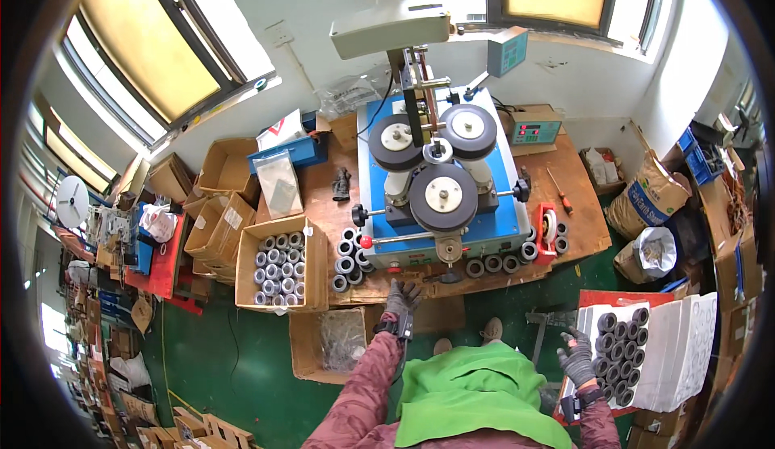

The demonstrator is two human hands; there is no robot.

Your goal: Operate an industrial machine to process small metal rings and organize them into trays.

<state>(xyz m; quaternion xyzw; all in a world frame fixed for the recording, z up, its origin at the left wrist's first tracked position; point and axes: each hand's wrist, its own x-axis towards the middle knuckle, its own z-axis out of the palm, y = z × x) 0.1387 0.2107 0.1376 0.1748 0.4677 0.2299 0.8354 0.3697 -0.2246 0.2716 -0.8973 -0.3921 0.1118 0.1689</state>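
Note:
My left hand (401, 299), in a grey glove, is at the front edge of the wooden table, just below a red knob (394, 270) on the machine's front; its fingers are apart and hold nothing visible. Beside the white foam tray (651, 320) on the right, my gloved right hand (576, 358) has its fingers apart, close to several black rings (620, 350) standing in rows. A blue-based winding or coiling machine (445, 197) with three dark wheels faces me. More dark rings (493, 264) lie along its front, and others (347, 260) are stacked at its left.
An open cardboard box (278, 297) of silvery rings stands on the table's left. Below it, another box (313, 360) holds clear plastic. A screwdriver (561, 195) and a red tape dispenser (546, 231) lie at the right. A sack (648, 195) and a white bag (652, 249) are on the floor.

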